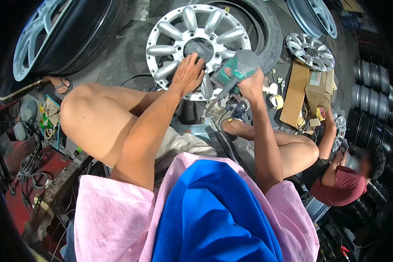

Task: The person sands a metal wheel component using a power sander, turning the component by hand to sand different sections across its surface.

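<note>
A silver alloy wheel face [165, 49] with thick rounded spokes lies in front of me, partly over a black tire [273, 39]. My left hand [188, 75] is closed on the wheel beside its centre hole, fingers curled over the hub edge. In my right hand [252, 85] is a green power sander [241, 70] with a round grey top. It sits over the wheel's lower right spokes and hides part of them. Whether its underside touches the metal cannot be seen.
A mounted tire and wheel [81, 37] stands at upper left. On the right are a smaller wheel face [311, 52], a cardboard box [296, 94] and stacked rims [371, 98]. A person in a red shirt [338, 185] sits at lower right. Tangled cables [32, 168] lie left.
</note>
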`<state>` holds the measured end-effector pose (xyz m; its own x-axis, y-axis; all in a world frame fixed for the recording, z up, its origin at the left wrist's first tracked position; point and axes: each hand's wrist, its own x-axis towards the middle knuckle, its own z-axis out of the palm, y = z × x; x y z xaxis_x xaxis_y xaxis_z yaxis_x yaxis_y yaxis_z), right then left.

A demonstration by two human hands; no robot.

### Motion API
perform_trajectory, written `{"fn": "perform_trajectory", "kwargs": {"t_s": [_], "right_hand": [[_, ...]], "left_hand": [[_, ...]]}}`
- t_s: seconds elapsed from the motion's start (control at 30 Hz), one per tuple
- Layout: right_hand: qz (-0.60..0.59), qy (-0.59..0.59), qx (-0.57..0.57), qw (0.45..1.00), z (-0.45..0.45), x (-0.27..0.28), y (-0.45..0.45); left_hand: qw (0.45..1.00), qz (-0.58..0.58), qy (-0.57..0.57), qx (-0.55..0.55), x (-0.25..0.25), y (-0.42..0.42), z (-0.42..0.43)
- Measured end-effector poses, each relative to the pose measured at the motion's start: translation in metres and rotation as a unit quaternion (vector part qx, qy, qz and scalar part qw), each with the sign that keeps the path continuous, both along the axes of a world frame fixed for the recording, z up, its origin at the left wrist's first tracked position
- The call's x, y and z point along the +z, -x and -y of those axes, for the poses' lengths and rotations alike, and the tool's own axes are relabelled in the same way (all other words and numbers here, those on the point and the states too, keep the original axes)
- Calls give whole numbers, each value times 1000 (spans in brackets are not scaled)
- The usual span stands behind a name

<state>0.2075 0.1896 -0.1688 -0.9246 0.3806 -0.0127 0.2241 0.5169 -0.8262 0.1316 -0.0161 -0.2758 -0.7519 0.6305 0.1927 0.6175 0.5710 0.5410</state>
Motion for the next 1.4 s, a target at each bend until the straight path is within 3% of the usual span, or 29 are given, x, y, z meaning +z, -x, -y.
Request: {"fn": "perform_trajectory", "kwargs": {"t_s": [0.1, 0.2, 0.3, 0.37, 0.43, 0.5, 0.53, 0.6, 0.73, 0.8, 0.93, 1.13, 1.3, 1.4], "right_hand": [[25, -52, 37, 998, 1, -1, 6], [38, 13, 15, 999, 0, 9, -14], [39, -54, 17, 998, 4, 19, -38], [16, -29, 20, 999, 6, 7, -42], [-12, -80, 19, 997, 12, 2, -40], [-15, -23, -3, 1000, 21, 1, -36], [-20, -7, -9, 1000, 24, 2, -32], [-23, -24, -19, 999, 22, -5, -32], [-3, -72, 2, 997, 17, 0, -41], [11, 1, -20, 1000, 11, -6, -48], [-16, -8, -16, 1000, 23, -11, -26], [39, -128, -99, 986, 40, -23, -2], [-2, -120, -9, 993, 35, 2, -28], [16, -206, -23, 978, 32, 7, -42]], "left_hand": [[1000, 10, 12, 4, -9, 8, 2], [994, 14, -86, 65, -9, 33, 0], [978, -100, -103, 154, 13, 86, 5], [950, -166, -18, 265, 24, 127, 17], [943, -129, -6, 308, 27, 159, 38], [947, 29, 0, 321, 19, 180, 54], [948, 28, -2, 317, 1, 188, 58], [927, 247, -14, 282, -42, 191, 55], [917, 267, 4, 296, -15, 175, 54], [915, 262, 13, 306, -15, 172, 53], [919, 242, 8, 311, -14, 170, 47], [910, 259, 19, 323, -12, 163, 46], [906, 235, 27, 352, -6, 158, 47], [902, 274, 43, 331, -4, 161, 47]]}}
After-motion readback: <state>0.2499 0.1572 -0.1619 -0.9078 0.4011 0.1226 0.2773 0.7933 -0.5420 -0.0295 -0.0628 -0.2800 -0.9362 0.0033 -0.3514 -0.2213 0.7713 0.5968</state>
